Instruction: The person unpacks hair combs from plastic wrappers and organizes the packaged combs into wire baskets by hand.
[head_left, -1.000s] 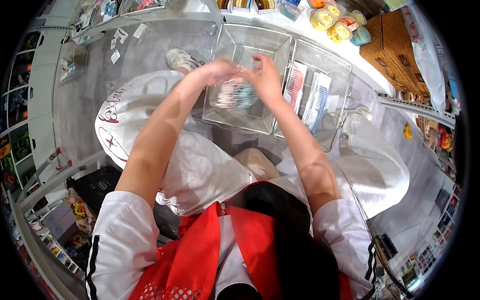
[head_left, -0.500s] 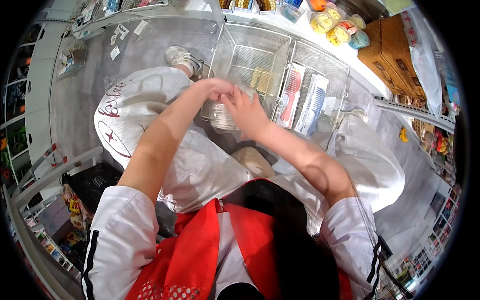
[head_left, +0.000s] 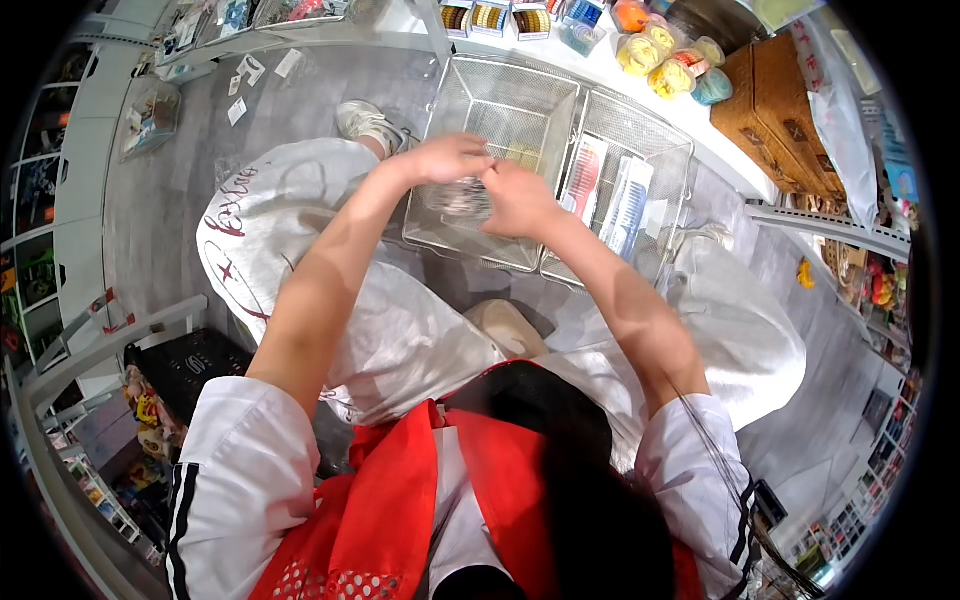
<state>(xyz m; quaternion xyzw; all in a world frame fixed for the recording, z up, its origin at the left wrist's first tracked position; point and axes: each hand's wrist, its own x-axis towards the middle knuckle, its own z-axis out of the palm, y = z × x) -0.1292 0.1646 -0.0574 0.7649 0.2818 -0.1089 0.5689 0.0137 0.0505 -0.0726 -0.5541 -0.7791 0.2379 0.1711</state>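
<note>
My left hand (head_left: 447, 160) and my right hand (head_left: 522, 202) meet over the left part of a wire mesh basket (head_left: 470, 245). Between them they grip a clear plastic container (head_left: 462, 198), its streaky contents blurred. The left fingers curl over its top and the right hand holds its right side. Beyond the hands, a yellowish pack (head_left: 523, 153) lies in the same compartment. In the right compartment sit a packaged pink-red comb (head_left: 583, 180) and a packaged blue comb (head_left: 626, 208).
Behind the basket, a white shelf (head_left: 640, 95) carries boxed rolls, round tubs with yellow and blue contents (head_left: 672, 75) and a brown wicker box (head_left: 770, 115). A clear bin (head_left: 152, 118) and paper scraps (head_left: 237, 110) lie on the floor at left. My knees flank the basket.
Both hands and the clear container have shifted up and slightly right, from the basket's near left edge to farther over the left compartment. The container has turned.
</note>
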